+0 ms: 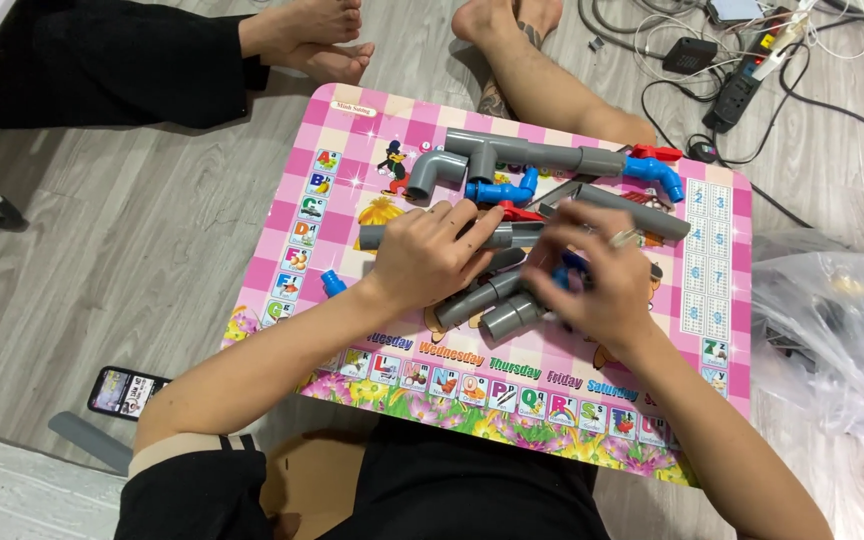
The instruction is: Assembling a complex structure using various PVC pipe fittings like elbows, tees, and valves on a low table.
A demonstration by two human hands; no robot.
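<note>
On a small pink checked table (352, 130) lies a tangle of grey plastic pipes with blue and red fittings. My left hand (427, 255) grips a straight grey pipe (377, 237) that runs left to right. My right hand (597, 275) is closed around a blue fitting (572, 268) at the joint, just above two short grey pipe ends (502, 310). Behind the hands sit a grey elbow (432, 170), a long grey tee assembly (527, 152) ending in a blue elbow with a red handle (657, 165), and a blue fitting (500, 190).
A loose blue cap (333, 283) lies on the table's left side. Two other people's bare feet and legs (512, 60) rest beyond the table. A power strip with cables (742, 80) sits far right, a clear plastic bag (832, 330) right, a phone (124, 392) on the floor left.
</note>
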